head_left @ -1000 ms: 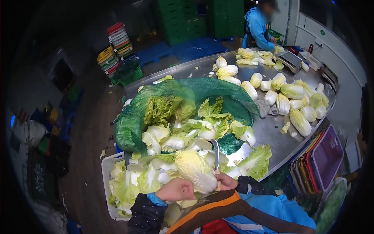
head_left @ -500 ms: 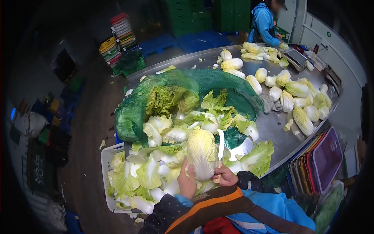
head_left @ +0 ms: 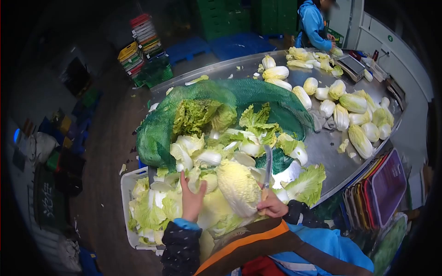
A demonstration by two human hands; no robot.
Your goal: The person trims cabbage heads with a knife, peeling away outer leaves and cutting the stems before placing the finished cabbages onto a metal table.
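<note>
My right hand (head_left: 274,205) grips the wooden handle of a knife (head_left: 268,168), its blade pointing up and away from me. Against that hand leans a peeled napa cabbage (head_left: 236,186), tilted with its leafy top to the upper left. My left hand (head_left: 192,201) is apart from the cabbage, thumb and fingers spread, over the loose leaves. A large pale leaf (head_left: 215,208) lies between the left hand and the cabbage. Beyond both hands a green mesh bag (head_left: 154,140) gapes toward me, with untrimmed cabbage and leaves in its mouth.
A white crate (head_left: 125,214) of cast-off leaves stands at left against the metal table (head_left: 317,158). Several trimmed cabbages (head_left: 353,104) lie at right, near a scale (head_left: 351,66). A person in blue (head_left: 312,25) works at the far end. Stacked crates (head_left: 386,184) stand at right.
My left hand has let go of the cabbage and moved left, its fingers spreading. The cabbage has tipped leftward, and the knife has turned slightly in my right hand. Leaves beside the cabbage have shifted.
</note>
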